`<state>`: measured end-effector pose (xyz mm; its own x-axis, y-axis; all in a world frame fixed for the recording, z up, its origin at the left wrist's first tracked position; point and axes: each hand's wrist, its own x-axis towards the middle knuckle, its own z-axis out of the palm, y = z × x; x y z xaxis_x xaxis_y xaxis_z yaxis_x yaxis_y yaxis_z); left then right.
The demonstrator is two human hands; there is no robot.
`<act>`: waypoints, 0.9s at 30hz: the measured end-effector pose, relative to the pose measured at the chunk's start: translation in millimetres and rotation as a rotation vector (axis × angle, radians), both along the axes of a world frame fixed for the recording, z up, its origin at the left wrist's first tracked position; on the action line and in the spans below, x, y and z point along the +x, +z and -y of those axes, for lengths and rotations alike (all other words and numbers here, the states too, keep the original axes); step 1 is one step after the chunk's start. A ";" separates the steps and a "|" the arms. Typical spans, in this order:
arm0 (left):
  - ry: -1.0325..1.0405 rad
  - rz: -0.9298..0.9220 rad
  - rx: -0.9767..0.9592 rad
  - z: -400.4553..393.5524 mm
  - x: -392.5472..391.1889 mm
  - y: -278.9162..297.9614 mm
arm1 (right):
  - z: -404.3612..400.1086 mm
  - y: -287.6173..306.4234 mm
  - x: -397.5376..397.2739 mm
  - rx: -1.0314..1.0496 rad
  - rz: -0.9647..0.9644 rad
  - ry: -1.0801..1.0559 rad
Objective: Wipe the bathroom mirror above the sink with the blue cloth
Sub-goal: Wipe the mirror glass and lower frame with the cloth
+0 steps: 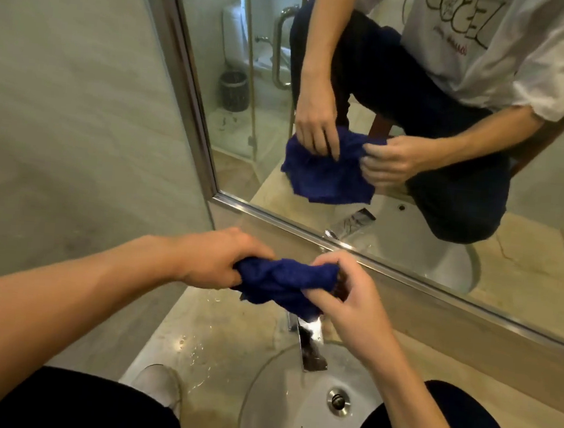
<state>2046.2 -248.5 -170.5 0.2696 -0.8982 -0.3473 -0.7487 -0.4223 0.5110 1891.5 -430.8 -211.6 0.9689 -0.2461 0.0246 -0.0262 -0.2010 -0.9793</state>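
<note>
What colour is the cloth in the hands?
The cloth is dark blue, plain with no pattern. The head view shows it, bunched between both hands.

So the cloth [285, 282] is bunched up between both hands, left hand [215, 259] on its left end, right hand [345, 294] on the right, above the faucet [310, 346]. Sink [291, 402] sits in the tabletop [215, 337] below, mirror [384, 120] right behind.
</note>
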 end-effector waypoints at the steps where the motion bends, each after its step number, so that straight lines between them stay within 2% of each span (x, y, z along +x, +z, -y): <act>1: 0.056 -0.060 0.016 -0.1 -3.4 -0.7 | 1.3 -4.6 0.7 0.044 -0.028 0.012; 4: 0.235 -0.296 0.088 -3.1 -5.8 -6.8 | 7.4 -15.9 2.7 0.188 -0.108 0.029; 7: 0.365 -0.688 0.128 -6.4 -7.6 -7.0 | 2.4 -20.1 10.0 0.324 -0.123 0.006; 9: 0.405 -0.865 0.078 -4.1 -6.1 -3.1 | 0.8 -19.3 17.8 0.260 -0.057 -0.027; 11: 0.432 -0.734 0.015 -5.0 2.0 -4.0 | -3.6 -21.0 27.8 0.099 -0.018 -0.044; 13: 0.443 -0.467 0.016 -8.6 13.1 -9.5 | -14.8 -27.1 35.0 0.001 -0.016 -0.078; 15: 0.400 -0.234 0.125 -13.8 26.4 -16.2 | -28.9 -38.4 42.4 -0.115 -0.016 -0.145; 18: 0.348 0.014 0.256 -17.2 44.3 -17.5 | -46.2 -48.3 55.2 -0.468 -0.065 -0.269; 19: 0.317 0.195 0.267 -17.3 50.3 -15.7 | -50.2 -47.5 61.3 -0.534 -0.075 -0.320; 21: 0.270 0.686 0.281 -15.2 61.6 -15.8 | -57.6 -40.5 76.6 -0.616 -0.132 -0.429; 22: 0.291 0.845 0.271 -11.8 63.9 -15.9 | -61.4 -35.9 85.8 -0.621 -0.181 -0.462; 23: 0.342 0.914 0.244 -7.8 64.4 -16.2 | -65.1 -34.8 96.8 -0.573 -0.209 -0.473; 24: 0.422 0.906 0.224 -4.7 64.4 -18.0 | -69.7 -34.8 108.3 -0.477 -0.206 -0.480; 27: 0.697 0.723 0.116 -0.9 65.7 -34.0 | -84.0 -42.6 139.3 -0.132 -0.181 -0.561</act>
